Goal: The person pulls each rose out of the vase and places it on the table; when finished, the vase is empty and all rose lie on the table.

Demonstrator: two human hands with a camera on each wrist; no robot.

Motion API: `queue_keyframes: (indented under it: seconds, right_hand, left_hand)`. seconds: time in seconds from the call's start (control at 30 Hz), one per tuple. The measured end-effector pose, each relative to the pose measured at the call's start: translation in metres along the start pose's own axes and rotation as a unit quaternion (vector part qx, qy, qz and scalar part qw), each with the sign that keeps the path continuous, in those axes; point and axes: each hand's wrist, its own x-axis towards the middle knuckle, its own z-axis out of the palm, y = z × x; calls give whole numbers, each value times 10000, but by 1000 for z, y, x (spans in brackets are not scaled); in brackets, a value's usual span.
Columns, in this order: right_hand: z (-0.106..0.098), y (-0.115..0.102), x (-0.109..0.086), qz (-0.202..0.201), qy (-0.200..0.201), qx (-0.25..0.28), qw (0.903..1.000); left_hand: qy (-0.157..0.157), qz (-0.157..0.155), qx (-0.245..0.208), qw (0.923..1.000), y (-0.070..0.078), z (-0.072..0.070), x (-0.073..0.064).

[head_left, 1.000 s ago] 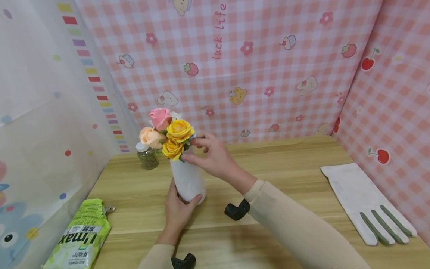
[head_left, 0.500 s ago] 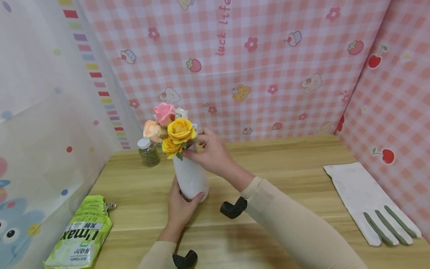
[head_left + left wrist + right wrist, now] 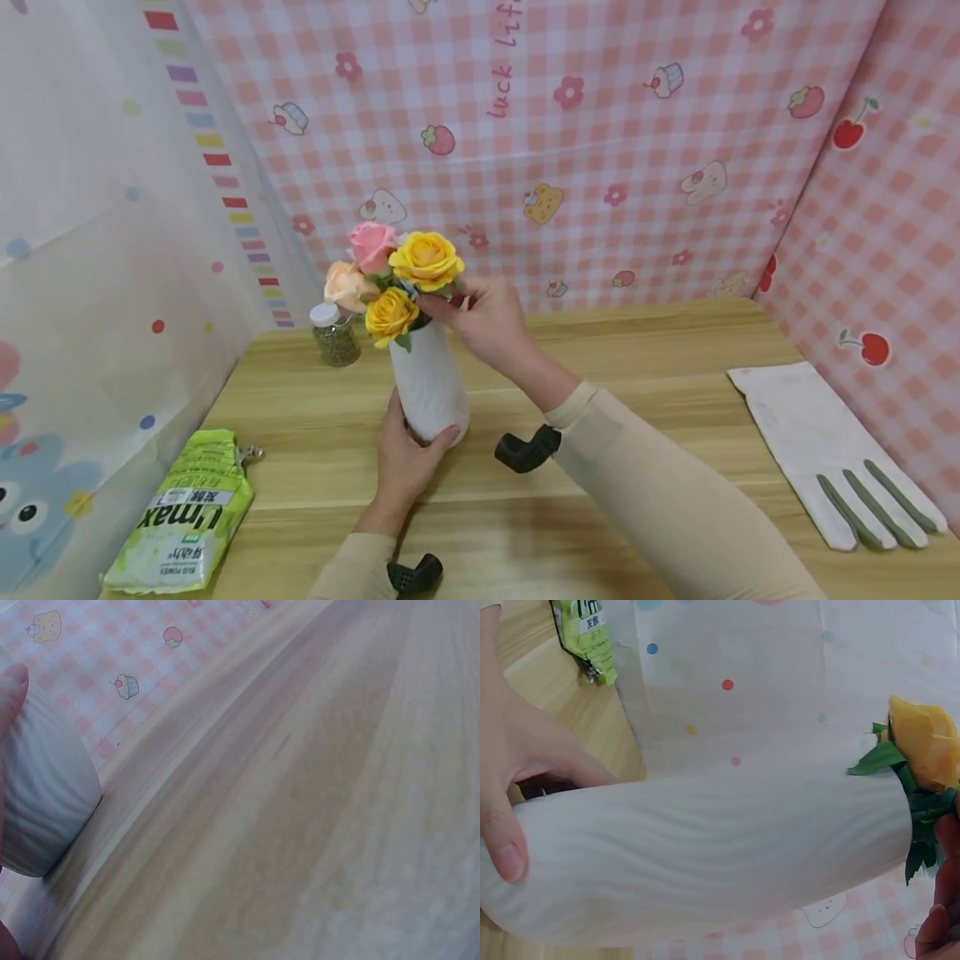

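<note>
A white vase (image 3: 429, 379) with a rippled surface stands on the wooden table, tilted slightly to the left in the head view. My left hand (image 3: 405, 467) grips it near the base, thumb in front. In its mouth are a pink rose (image 3: 372, 246), a peach rose (image 3: 348, 286) and a lower yellow rose (image 3: 392, 315). Just above the rim, my right hand (image 3: 491, 321) pinches a larger yellow rose (image 3: 426, 260) below its bloom; the stem is mostly hidden by the fingers. Green leaves (image 3: 881, 759) hang over the rim in the right wrist view.
Behind the vase to the left is a small white-capped jar (image 3: 335, 337). A green-and-white bag (image 3: 180, 521) with a clip lies at the left edge. On the right lies a white glove (image 3: 795, 433) with green-grey stripes. Patterned cloth walls (image 3: 585, 133) enclose the table.
My right hand has raised the larger yellow rose up and to the right, apart from the lower yellow one. The left hand keeps its hold on the vase. The head view has shifted slightly.
</note>
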Motion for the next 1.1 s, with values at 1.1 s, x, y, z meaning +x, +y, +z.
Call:
queue_keyframes:
  seconds: [1.1]
  right_hand:
    - [-66,-46,9,-794,1284,2027,9675]
  left_hand:
    - [65,66,320,9994,-2,0,0]
